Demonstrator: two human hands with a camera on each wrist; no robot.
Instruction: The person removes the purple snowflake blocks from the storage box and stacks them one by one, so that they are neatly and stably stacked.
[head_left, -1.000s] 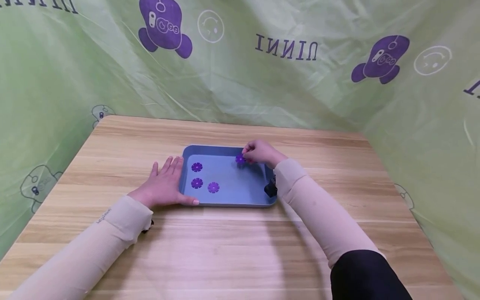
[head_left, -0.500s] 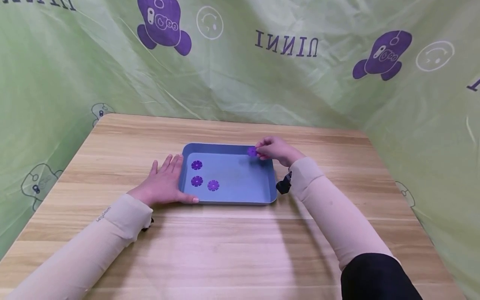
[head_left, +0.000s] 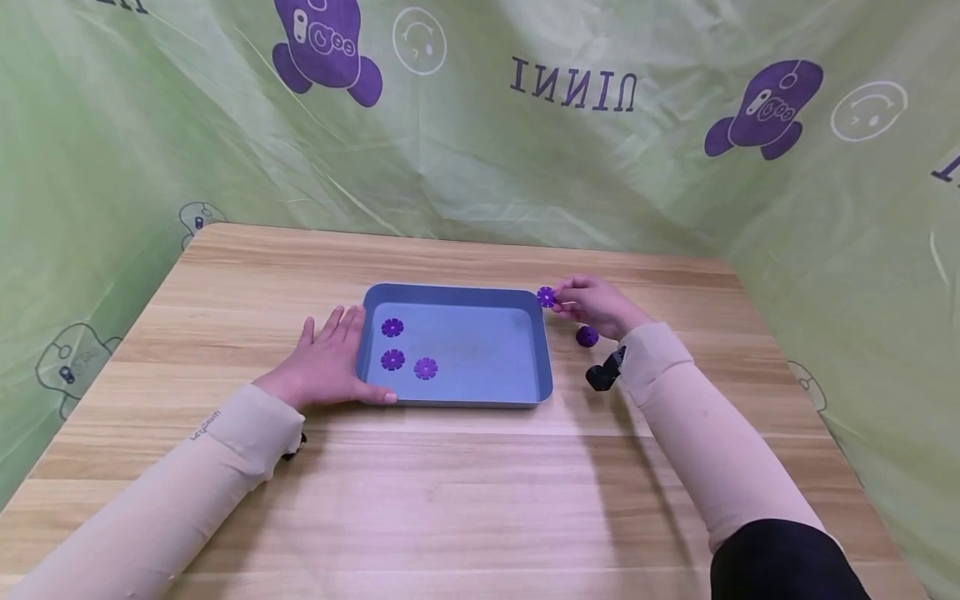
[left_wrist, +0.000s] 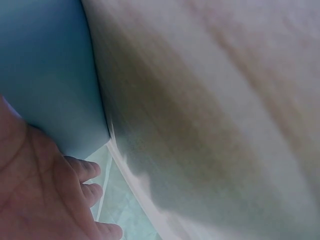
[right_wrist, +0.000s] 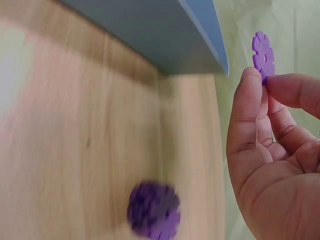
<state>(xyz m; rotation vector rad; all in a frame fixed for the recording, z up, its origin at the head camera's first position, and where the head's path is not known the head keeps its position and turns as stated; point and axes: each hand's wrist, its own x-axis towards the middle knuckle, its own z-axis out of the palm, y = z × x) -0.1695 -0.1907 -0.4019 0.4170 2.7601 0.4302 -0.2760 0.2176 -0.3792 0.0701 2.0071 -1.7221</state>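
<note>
My right hand (head_left: 596, 305) pinches a purple snowflake disc (head_left: 546, 297) between thumb and fingertips, just beyond the far right corner of the blue tray (head_left: 546, 367). In the right wrist view the notched disc (right_wrist: 263, 55) stands edge-up above the fingertips. A small purple cluster of notched discs (head_left: 587, 336) lies on the table below that hand. My left hand (head_left: 326, 367) rests against the tray's left side with fingers spread, its thumb along the near rim. Inside the tray's left half lie three flat discs: a far one (head_left: 392, 327), a near one (head_left: 392, 359) and a lighter one (head_left: 426, 368).
The wooden table (head_left: 450, 500) extends around the tray on all sides. A green printed curtain (head_left: 487, 167) hangs behind it and at both sides. A black wrist camera (head_left: 603, 372) sits under the right sleeve, close to the purple cluster.
My right hand has carried the pinched disc rightward, from over the tray's far side to outside its right corner. The purple cluster has come into view. My left hand stays in place.
</note>
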